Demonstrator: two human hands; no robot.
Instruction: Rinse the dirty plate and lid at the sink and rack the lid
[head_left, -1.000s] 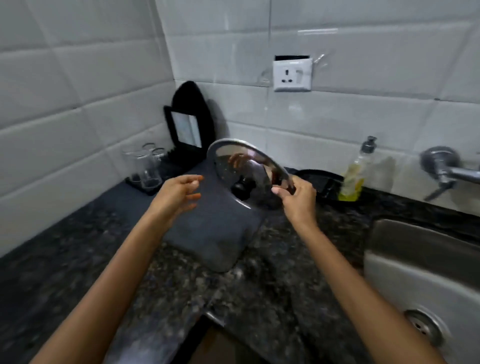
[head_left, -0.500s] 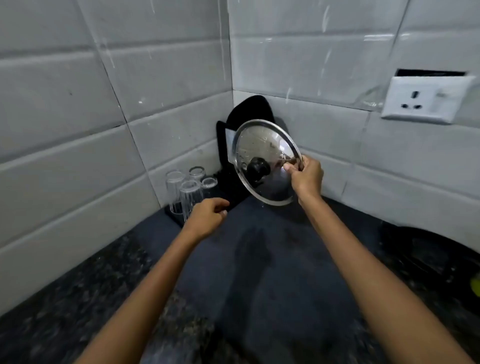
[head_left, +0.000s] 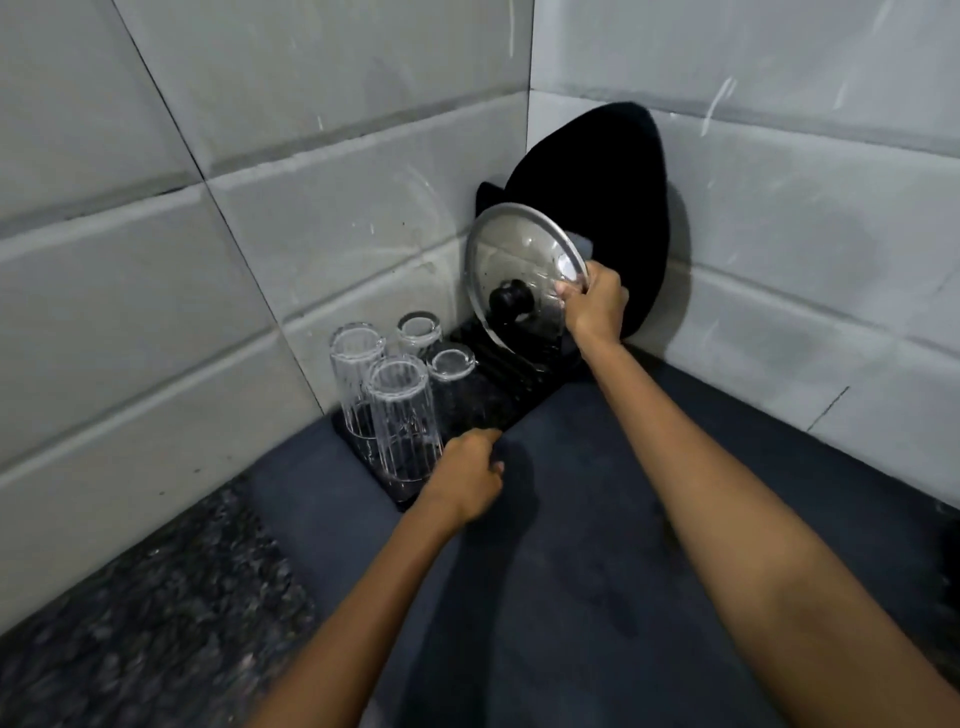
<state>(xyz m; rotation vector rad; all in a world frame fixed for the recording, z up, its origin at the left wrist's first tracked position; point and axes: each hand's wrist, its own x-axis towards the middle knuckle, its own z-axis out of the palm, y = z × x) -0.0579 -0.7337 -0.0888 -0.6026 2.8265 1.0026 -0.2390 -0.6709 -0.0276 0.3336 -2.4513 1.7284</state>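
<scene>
Lid held on edge over the rack slots, centre of frame.

The right hand (head_left: 595, 304) pinches the wet lid (head_left: 524, 265) at its rim; the left hand (head_left: 467, 475), fingers curled, appears to grip the rack (head_left: 498, 384) edge. Risk: slippery rim slides, or the lid misses a slot and topples toward the glasses (head_left: 395, 395).

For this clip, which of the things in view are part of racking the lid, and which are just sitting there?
Part of the job:
- lid, on edge over the rack, right hand pinching its rim
- rack, black, in the corner
- left hand, closed at the rack's front edge

Just sitting there:
- four glasses, upside down on the rack
- black board leaning against the wall
- dark mat
</scene>
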